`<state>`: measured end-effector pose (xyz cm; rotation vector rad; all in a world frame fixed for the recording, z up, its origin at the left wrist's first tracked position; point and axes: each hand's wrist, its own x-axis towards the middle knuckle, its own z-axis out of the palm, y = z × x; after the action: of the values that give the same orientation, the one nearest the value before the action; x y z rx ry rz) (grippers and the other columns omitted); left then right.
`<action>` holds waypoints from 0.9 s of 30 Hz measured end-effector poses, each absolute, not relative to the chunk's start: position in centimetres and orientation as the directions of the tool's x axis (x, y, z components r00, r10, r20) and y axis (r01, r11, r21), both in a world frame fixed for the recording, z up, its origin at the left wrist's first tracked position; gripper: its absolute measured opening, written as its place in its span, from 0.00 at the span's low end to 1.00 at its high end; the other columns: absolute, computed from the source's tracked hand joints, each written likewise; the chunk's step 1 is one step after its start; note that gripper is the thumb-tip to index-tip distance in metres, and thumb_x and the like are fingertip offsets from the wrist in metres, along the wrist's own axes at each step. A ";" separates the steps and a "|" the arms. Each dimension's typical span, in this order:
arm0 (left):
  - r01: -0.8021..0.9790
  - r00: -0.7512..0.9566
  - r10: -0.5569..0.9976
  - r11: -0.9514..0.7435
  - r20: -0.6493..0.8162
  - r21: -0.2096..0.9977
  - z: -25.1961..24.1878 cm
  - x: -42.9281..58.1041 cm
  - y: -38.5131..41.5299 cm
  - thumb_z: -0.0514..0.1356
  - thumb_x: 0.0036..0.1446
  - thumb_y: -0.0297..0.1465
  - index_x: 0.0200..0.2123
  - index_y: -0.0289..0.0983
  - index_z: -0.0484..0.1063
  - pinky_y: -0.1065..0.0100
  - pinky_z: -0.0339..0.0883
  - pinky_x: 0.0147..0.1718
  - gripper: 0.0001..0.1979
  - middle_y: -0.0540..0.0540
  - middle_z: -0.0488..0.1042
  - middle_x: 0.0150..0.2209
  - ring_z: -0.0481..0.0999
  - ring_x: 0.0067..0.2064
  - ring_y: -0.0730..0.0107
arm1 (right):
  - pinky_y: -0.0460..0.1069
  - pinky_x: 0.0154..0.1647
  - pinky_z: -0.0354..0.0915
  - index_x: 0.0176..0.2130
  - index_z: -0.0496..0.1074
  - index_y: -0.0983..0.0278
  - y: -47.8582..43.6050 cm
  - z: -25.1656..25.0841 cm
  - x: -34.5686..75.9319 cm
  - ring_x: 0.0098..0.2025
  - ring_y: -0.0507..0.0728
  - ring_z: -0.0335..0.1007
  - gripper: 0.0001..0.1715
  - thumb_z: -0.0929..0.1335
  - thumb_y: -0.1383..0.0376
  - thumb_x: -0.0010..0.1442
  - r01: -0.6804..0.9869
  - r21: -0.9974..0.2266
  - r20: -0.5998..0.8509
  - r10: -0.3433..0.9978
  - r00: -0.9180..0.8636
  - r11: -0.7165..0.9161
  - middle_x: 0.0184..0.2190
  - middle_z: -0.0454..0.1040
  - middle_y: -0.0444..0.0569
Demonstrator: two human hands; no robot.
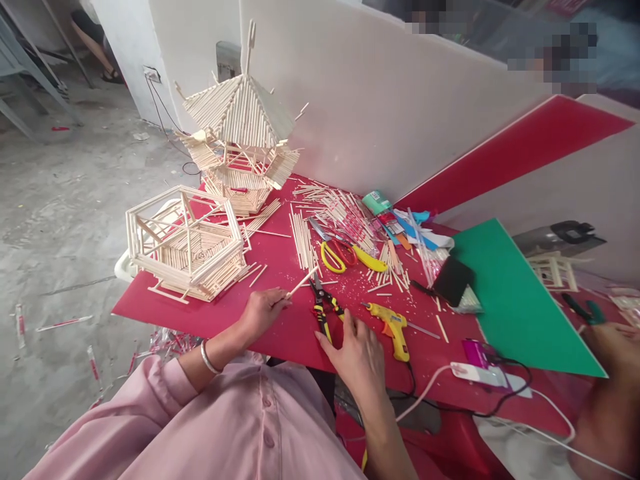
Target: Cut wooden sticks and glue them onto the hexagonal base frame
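Observation:
Pinched in my left hand (264,312) is a pale wooden stick (303,283), pointing up and to the right. My right hand (356,352) has its thumb and fingers apart, over the handles of yellow-and-black pliers (321,310) at the table's near edge. A yellow glue gun (394,328) lies just right of that hand. On the left stands a hexagonal stick frame (187,243) with a woven-looking stick floor. Behind it rises a pagoda-like stick model (240,120) with a peaked roof.
The red table (273,327) carries scattered sticks (345,213), yellow-handled scissors (333,259), a black phone-like object (453,281) and a white power strip (475,375) with cables. A green board (520,307) lies right. Another person's hand (615,343) is at far right.

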<state>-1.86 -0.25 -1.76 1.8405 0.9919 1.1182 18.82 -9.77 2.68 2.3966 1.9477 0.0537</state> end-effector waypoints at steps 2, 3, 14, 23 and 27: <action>0.231 0.315 0.883 -0.426 0.347 0.875 -1.7 -1.8 -0.2 0.58 0.61 0.27 0.27 0.36 0.75 0.74 0.68 0.30 0.10 0.49 0.79 0.28 0.78 0.29 0.71 | 0.62 0.43 0.66 0.60 0.65 0.69 -9.2 2.9 18.6 0.47 0.74 0.70 0.43 0.67 0.44 0.55 0.972 0.074 -0.020 0.974 0.226 -0.224 0.44 0.71 0.69; 0.235 0.314 0.884 -0.427 0.347 0.873 -1.6 -1.8 -0.2 0.58 0.62 0.27 0.27 0.35 0.74 0.74 0.67 0.29 0.10 0.49 0.78 0.27 0.77 0.28 0.72 | 0.62 0.43 0.66 0.59 0.66 0.70 -9.0 3.1 18.6 0.47 0.73 0.70 0.43 0.68 0.45 0.54 0.971 0.049 -0.033 0.971 0.238 -0.236 0.42 0.71 0.68; 0.233 0.332 0.888 -0.405 0.319 0.884 -1.7 -1.8 -0.2 0.57 0.63 0.29 0.28 0.36 0.75 0.73 0.68 0.31 0.11 0.48 0.78 0.27 0.77 0.30 0.71 | 0.56 0.40 0.69 0.48 0.74 0.62 -12.5 4.1 20.2 0.36 0.59 0.70 0.46 0.62 0.32 0.46 -0.450 -0.711 -0.576 0.815 -0.068 -0.540 0.40 0.74 0.53; 0.306 0.314 0.883 -0.442 0.349 0.843 -1.8 -1.9 -0.4 0.56 0.64 0.32 0.28 0.36 0.73 0.74 0.66 0.30 0.12 0.49 0.77 0.26 0.75 0.28 0.73 | 0.62 0.50 0.65 0.47 0.71 0.61 -12.7 5.2 16.1 0.45 0.65 0.71 0.31 0.67 0.57 0.41 -0.109 -0.814 -0.565 0.821 -0.079 -0.570 0.42 0.73 0.54; 0.323 0.314 0.878 -0.456 0.361 0.829 -1.9 -1.9 -0.5 0.56 0.63 0.32 0.29 0.36 0.74 0.72 0.68 0.31 0.11 0.48 0.78 0.28 0.76 0.29 0.71 | 0.64 0.54 0.62 0.54 0.65 0.61 -13.1 4.9 16.9 0.52 0.67 0.67 0.32 0.67 0.58 0.50 0.640 -0.685 -0.281 0.937 0.209 -0.348 0.48 0.71 0.55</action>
<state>-1.94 -0.46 -1.86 1.9400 1.0601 1.1071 16.93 -13.14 4.94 2.7372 1.9361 -1.2526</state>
